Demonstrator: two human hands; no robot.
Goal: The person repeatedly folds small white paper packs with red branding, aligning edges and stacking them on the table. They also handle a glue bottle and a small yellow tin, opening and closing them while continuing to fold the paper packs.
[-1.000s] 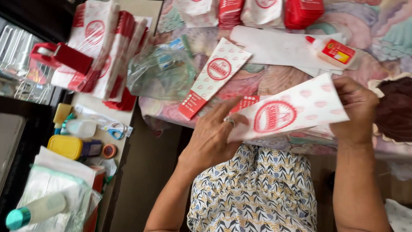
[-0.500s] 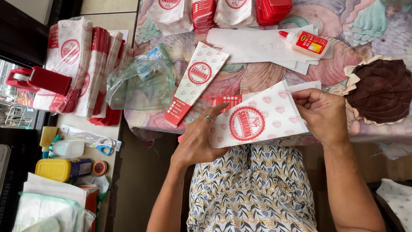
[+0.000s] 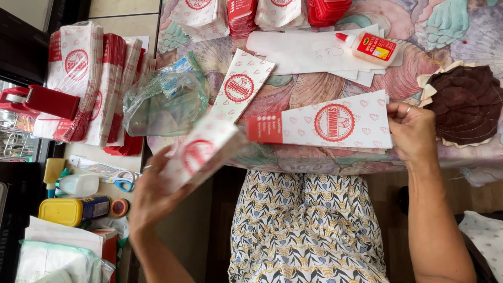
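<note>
My left hand [image 3: 152, 196] holds a folded white paper sleeve [image 3: 201, 149] with a red round print, blurred by motion, off the table's near left edge. My right hand [image 3: 414, 133] grips the wide end of a flat white paper sheet [image 3: 325, 126] with a red strip and red round print, lying on the near edge of the patterned table [image 3: 314, 89]. Another printed paper sleeve [image 3: 241, 84] lies farther back on the table.
A glue bottle [image 3: 371, 47] lies on blank white sheets [image 3: 304, 50] at the back. Stacks of printed bags [image 3: 86, 84] and a red tape dispenser [image 3: 42, 99] sit left. A crumpled plastic bag [image 3: 165, 102], scissors [image 3: 121, 181], a yellow container [image 3: 73, 209] and a brown quilted mat [image 3: 466, 102] are around.
My left hand has pulled away to the left with a folded sleeve. My right hand now holds a flat printed sheet alone at the table edge. The camera view has shifted.
</note>
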